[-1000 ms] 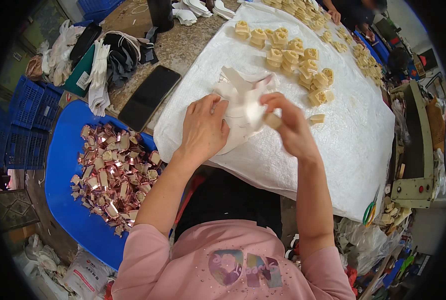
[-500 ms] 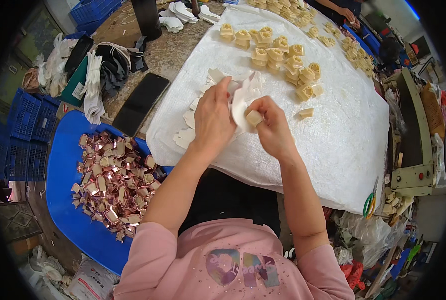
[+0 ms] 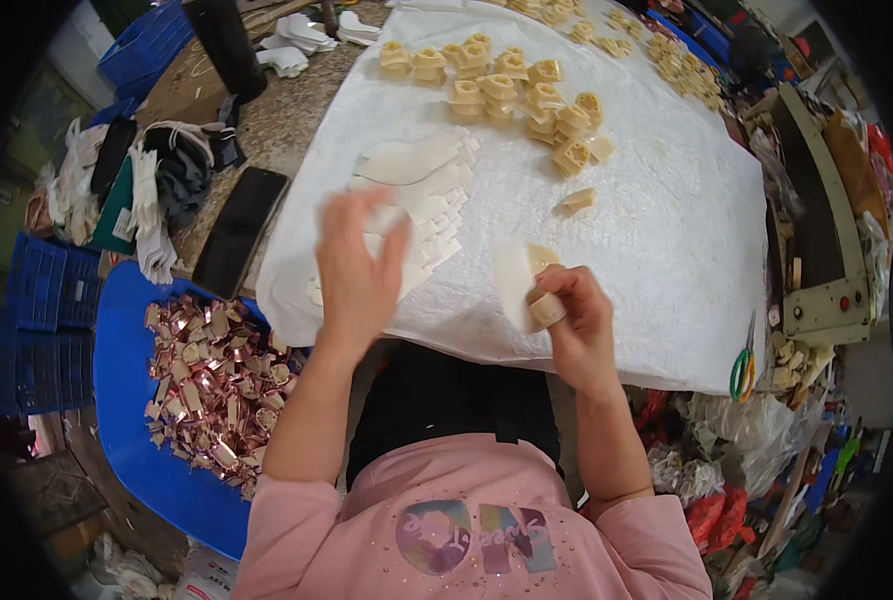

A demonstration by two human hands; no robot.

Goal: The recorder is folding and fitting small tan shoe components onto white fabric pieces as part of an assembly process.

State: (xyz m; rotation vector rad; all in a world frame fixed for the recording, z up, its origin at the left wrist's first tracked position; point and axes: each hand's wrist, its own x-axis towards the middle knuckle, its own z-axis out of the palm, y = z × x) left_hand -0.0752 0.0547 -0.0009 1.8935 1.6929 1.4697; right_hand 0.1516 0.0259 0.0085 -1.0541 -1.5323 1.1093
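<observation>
My right hand (image 3: pixel 579 325) pinches a thin white curved sheet piece (image 3: pixel 512 285) over the near middle of the white-covered table (image 3: pixel 667 270). A small beige block-like piece (image 3: pixel 547 308) sits at its thumb; whether it is held or worn there I cannot tell. Behind the fingers, another beige patch (image 3: pixel 542 258) shows against the white piece. My left hand (image 3: pixel 355 275), blurred by motion, hovers with thumb and fingers apart over overlapping white cut pieces (image 3: pixel 417 165) spread on the table's left. Nothing shows in its grasp.
Clusters of beige moulded parts (image 3: pixel 497 90) stand farther back, with one loose beige piece (image 3: pixel 579 200) nearer. Left are a black phone (image 3: pixel 240 230) and a blue tub (image 3: pixel 132 400) of shiny pinkish parts (image 3: pixel 217 390). Scissors (image 3: pixel 744 370) hang at the right edge beside a metal machine frame (image 3: pixel 827 310).
My hands have separated: the left moved left over the white pieces, the right drew nearer with the white curved piece. The view has shifted slightly.
</observation>
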